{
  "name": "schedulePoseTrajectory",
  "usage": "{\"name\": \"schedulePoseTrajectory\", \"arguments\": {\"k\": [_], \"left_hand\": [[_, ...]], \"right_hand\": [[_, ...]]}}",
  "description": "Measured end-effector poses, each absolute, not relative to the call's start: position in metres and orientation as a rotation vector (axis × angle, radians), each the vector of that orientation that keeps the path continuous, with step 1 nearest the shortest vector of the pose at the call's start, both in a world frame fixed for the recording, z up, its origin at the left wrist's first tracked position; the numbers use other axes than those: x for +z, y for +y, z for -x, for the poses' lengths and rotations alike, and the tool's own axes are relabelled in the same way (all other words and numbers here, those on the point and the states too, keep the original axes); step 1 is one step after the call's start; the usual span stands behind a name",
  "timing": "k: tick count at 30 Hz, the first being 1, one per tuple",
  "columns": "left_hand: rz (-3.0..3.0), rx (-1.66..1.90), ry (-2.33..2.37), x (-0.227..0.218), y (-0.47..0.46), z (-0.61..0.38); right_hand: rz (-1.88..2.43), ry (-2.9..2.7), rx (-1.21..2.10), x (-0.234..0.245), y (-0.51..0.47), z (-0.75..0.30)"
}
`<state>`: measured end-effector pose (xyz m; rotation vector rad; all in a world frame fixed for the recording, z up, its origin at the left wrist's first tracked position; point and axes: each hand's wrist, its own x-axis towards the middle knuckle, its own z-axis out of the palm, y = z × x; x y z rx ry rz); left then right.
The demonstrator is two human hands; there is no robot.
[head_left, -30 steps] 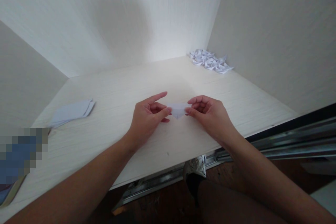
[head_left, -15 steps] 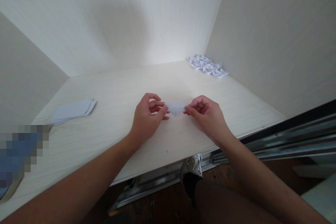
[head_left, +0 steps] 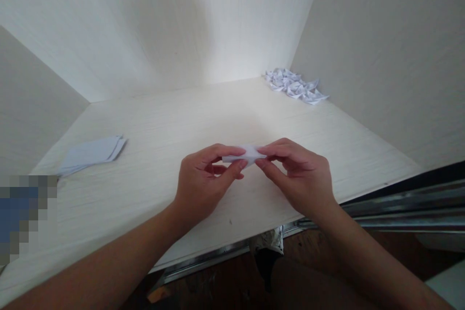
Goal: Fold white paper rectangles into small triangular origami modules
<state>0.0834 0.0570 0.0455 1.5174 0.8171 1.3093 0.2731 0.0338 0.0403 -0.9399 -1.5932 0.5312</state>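
- So the small folded white paper piece (head_left: pixel 250 154) is right in the middle, over the front half of the pale wood-grain tabletop (head_left: pixel 163 126). Can't tell if it's touching the surface or held just above it.
- Left hand (head_left: pixel 201 181) has one end pinched, thumb on the near side and index finger along the far side. A flat strip of the paper pokes out between them.
- Right hand (head_left: pixel 301 169) has the other end in a thumb-and-finger pinch, pretty tight. The fingertips of both hands are really near each other.
- Off to the left, well apart from the hands: a stack of flat white paper sheets (head_left: pixel 90 152), edges a bit fanned.
- Back right corner: a heap of pointy folded white paper shapes (head_left: pixel 296 87), all bunched together by the wall.
- Bottom left there's a blue pixelated patch (head_left: pixel 18 215), no clue what's under it.
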Motion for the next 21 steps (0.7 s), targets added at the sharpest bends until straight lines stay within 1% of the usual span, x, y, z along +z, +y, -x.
{"name": "schedulePoseTrajectory", "arguments": {"k": [7, 13, 21], "left_hand": [[-1.595, 1.279, 0.899, 0.055, 0.051, -0.085], [-1.521, 1.187, 0.9, 0.057, 0.05, -0.087], [-1.616, 1.177, 0.906, 0.058, 0.054, -0.087]], "right_hand": [[1.01, -1.66, 0.491, 0.047, 0.03, -0.274], [1.025, -1.671, 0.451, 0.051, 0.029, -0.273], [1.078, -1.695, 0.498, 0.053, 0.03, -0.274]]}}
